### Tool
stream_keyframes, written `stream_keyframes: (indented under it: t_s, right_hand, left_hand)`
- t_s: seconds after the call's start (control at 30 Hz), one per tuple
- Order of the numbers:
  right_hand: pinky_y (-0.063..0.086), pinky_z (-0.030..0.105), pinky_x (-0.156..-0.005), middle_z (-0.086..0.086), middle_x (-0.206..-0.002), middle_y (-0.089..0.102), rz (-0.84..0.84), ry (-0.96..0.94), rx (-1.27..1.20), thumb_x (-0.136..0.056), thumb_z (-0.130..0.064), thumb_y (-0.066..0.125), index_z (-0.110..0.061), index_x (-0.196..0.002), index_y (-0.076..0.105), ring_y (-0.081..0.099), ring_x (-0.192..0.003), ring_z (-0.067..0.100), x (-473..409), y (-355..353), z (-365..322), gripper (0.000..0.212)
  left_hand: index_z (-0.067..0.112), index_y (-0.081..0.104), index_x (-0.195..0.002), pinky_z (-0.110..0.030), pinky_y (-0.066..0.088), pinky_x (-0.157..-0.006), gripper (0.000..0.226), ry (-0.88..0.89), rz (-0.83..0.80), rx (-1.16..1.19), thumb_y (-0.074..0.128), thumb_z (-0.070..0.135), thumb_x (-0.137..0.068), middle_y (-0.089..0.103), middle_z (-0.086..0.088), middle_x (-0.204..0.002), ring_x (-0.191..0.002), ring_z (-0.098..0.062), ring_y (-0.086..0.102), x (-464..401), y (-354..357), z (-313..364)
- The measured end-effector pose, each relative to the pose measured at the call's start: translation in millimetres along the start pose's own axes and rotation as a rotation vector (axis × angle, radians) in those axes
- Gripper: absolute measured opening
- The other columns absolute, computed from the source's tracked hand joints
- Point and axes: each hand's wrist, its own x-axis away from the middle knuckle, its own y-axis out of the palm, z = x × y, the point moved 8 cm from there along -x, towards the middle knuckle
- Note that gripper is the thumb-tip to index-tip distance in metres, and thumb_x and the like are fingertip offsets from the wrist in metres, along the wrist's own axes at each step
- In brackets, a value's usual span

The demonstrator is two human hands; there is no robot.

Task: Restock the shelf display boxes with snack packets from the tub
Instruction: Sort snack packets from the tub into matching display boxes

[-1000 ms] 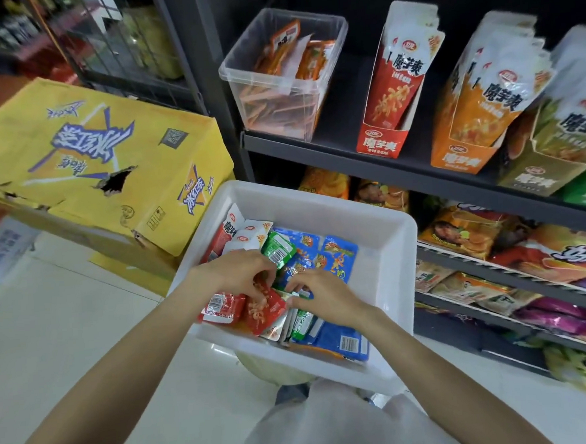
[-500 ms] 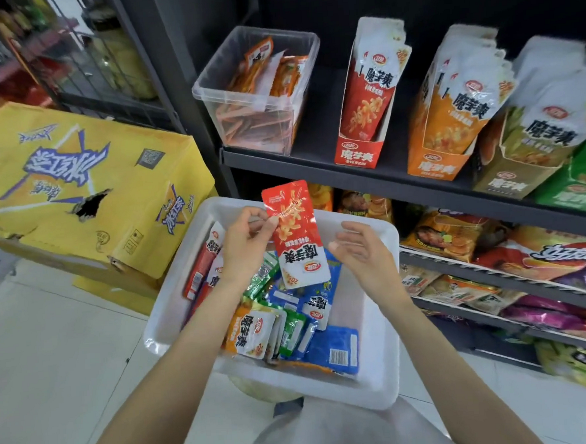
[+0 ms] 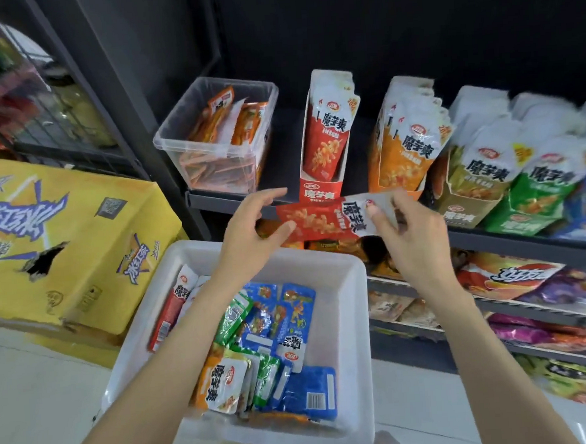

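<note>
A red snack packet (image 3: 319,220) lies sideways in the air above the white tub (image 3: 356,321), just below the red display box (image 3: 320,192) on the shelf. My right hand (image 3: 412,238) pinches the packet's white end. My left hand (image 3: 247,231) is at the packet's red end with fingers spread and only the thumb touching it. The tub sits below my arms and holds several packets in blue, green, orange and red. The red display box stands upright with a few red packets in it.
Right of the red box stand an orange display box (image 3: 394,167), a tan one and a green one (image 3: 524,214), all full. A clear bin (image 3: 212,151) of orange packets sits at the shelf's left end. A yellow carton (image 3: 62,236) lies left of the tub. Lower shelves hold chip bags (image 3: 511,273).
The red packet came out of the tub in my left hand, rose toward the shelf and turned sideways. My right hand took its white end; my left hand's fingers have spread off it.
</note>
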Motion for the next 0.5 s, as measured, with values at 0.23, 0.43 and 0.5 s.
stream_keyframes:
  t_s: [0.23, 0.43, 0.5]
  right_hand:
    - [0.031, 0.029, -0.05, 0.002, -0.061, 0.049, 0.25, -0.095, 0.17, -0.1, -0.031, 0.046, -0.006, -0.113, 0.055, 0.049, -0.051, 0.021, -95.8, -43.4, -11.1, 0.03]
    - [0.043, 0.033, -0.065, 0.013, -0.087, 0.066, 0.046, -0.201, 0.508, -0.098, -0.029, 0.048, -0.01, -0.121, 0.055, 0.062, -0.079, 0.029, -168.8, 12.3, -18.1, 0.03]
    - [0.042, 0.038, -0.068, 0.019, -0.097, 0.065, -0.066, -0.183, 0.612, -0.099, -0.029, 0.048, -0.007, -0.123, 0.052, 0.062, -0.09, 0.036, -178.9, 37.4, -14.2, 0.033]
  left_hand:
    - [0.02, 0.058, -0.119, -0.028, 0.044, -0.092, 0.038, 0.184, 0.013, -0.423, 0.067, 0.034, -0.085, 0.053, -0.001, -0.13, -0.117, -0.014, 0.05, -79.3, 28.7, 19.8]
    - [0.022, 0.068, -0.088, -0.028, 0.05, -0.076, 0.018, 0.184, -0.022, -0.515, 0.069, 0.039, -0.082, 0.05, 0.005, -0.131, -0.113, -0.01, 0.048, -91.6, 39.9, 8.7]
    - [0.02, 0.068, -0.083, -0.027, 0.05, -0.073, 0.017, 0.177, -0.01, -0.505, 0.069, 0.037, -0.082, 0.05, 0.005, -0.131, -0.113, -0.01, 0.049, -89.9, 39.4, 9.2]
